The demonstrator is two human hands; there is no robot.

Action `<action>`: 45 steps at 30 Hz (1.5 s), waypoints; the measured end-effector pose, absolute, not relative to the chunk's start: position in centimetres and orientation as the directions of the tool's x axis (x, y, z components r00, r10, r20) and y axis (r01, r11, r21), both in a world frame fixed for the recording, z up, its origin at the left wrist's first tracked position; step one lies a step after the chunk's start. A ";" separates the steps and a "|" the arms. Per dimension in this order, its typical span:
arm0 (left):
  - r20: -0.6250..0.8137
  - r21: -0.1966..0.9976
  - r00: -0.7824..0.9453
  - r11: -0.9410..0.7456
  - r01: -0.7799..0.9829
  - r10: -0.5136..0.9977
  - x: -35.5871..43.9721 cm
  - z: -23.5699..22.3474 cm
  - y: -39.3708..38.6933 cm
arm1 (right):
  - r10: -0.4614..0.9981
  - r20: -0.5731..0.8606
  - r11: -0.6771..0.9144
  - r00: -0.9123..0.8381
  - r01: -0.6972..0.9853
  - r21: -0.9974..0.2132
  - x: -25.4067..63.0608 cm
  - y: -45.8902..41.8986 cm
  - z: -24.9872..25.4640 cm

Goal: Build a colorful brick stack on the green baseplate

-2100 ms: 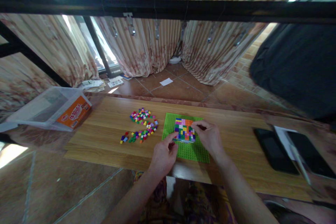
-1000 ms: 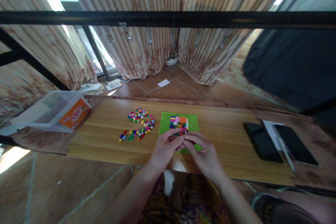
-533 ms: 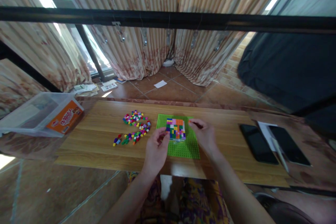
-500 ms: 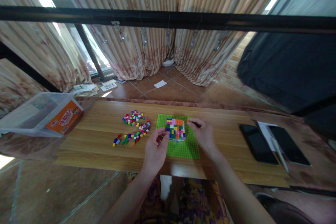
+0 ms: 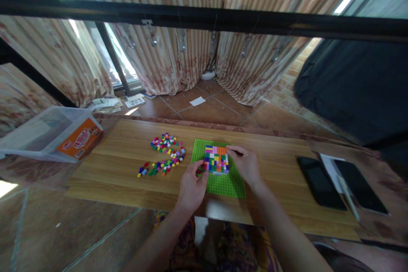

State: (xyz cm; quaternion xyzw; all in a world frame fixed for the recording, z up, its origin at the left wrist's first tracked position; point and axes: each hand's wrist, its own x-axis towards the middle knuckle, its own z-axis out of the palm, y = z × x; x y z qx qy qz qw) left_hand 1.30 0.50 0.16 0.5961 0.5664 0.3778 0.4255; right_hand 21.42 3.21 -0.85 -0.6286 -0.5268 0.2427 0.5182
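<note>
A green studded baseplate (image 5: pixel 225 183) lies on the wooden table (image 5: pixel 274 165). A square block of many small coloured bricks (image 5: pixel 216 159) sits on its far half. My left hand (image 5: pixel 191 187) rests at the block's left near corner, fingers curled against it. My right hand (image 5: pixel 244 163) is at the block's right far corner, thumb and fingers pinched on its edge. A scatter of loose coloured bricks (image 5: pixel 165 155) lies on the table to the left of the plate.
A clear plastic box with an orange label (image 5: pixel 54 134) stands at the table's left end. Two black phones (image 5: pixel 320 182) and a pen lie at the right. A black bar (image 5: pixel 204 15) crosses overhead. Curtains and a tiled floor lie beyond.
A second ago both hands met at the plate's near edge. They then parted to the block's two sides and now touch its left near corner and right far corner.
</note>
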 end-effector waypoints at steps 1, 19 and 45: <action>-0.036 0.933 0.071 0.008 0.360 0.997 1.3 0.1 0.5 | 0.915 0.230 0.090 0.333 0.387 -0.918 21.5 3.3 -1.0; 0.003 0.940 0.070 -0.027 0.341 0.998 1.4 -0.7 0.6 | 0.987 -0.028 -0.087 0.155 0.389 -0.917 23.7 5.3 0.7; 0.151 0.556 -0.097 -0.003 0.831 0.984 -11.9 1.8 11.8 | 0.858 0.165 -0.236 0.487 0.659 -0.714 25.8 -3.1 -5.8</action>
